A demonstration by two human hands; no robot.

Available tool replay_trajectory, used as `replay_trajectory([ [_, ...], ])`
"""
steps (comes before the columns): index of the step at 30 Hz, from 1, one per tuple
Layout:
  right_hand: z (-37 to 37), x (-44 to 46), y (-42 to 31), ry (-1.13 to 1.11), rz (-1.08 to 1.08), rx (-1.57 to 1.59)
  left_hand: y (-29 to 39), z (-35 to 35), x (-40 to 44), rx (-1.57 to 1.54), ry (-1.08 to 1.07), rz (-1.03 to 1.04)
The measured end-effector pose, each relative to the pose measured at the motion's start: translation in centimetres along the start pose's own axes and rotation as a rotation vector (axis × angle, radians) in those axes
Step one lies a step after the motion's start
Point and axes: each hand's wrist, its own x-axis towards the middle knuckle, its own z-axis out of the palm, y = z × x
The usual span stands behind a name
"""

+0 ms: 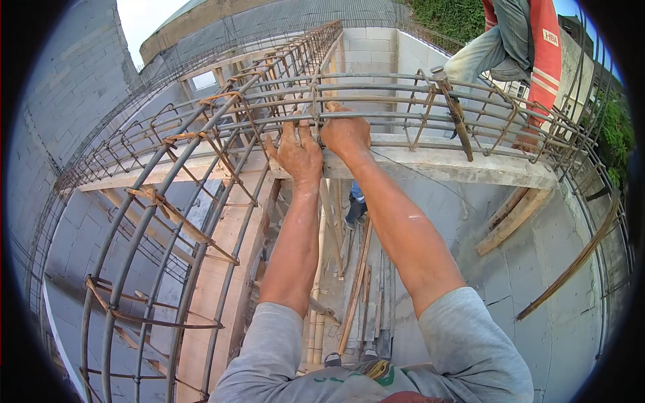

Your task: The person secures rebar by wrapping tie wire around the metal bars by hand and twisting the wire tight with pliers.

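Both arms reach forward to a horizontal rebar cage (383, 115) above a wooden formwork board (430, 160). My left hand (300, 156) has its fingers hooked over the lower bar, with its thumb spread to the left. Beside it, my right hand (346, 134) is closed in a fist against the same bars, near an upright stirrup (314, 94). What lies inside that fist is hidden. To the right, a hammer (459, 117) hangs by its head from the upper bars, handle pointing down.
Another rebar cage (141, 225) runs toward me on the left, beside a long plank (225, 269). At upper right, a person in a red sleeve (545, 54) has a hand (527, 140) by the bars. Poles and boards (363, 289) lie far below, between block walls (537, 269).
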Motion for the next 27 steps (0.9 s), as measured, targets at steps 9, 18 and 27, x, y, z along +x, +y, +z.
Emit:
replay_trajectory([
  [9, 0.3, -0.7, 0.2, 0.001, -0.048, -0.167, -0.2, -0.1, 0.1, -0.004, -0.052, -0.058],
  [18, -0.1, -1.6, -0.6, 0.131, 0.019, -0.126, -0.4, 0.1, 0.1, 0.108, -0.065, -0.042],
  [27, 1.2, -2.8, 0.5, 0.362, -0.127, -0.083, -0.4, 0.0, -0.1, 0.083, -0.043, -0.006],
])
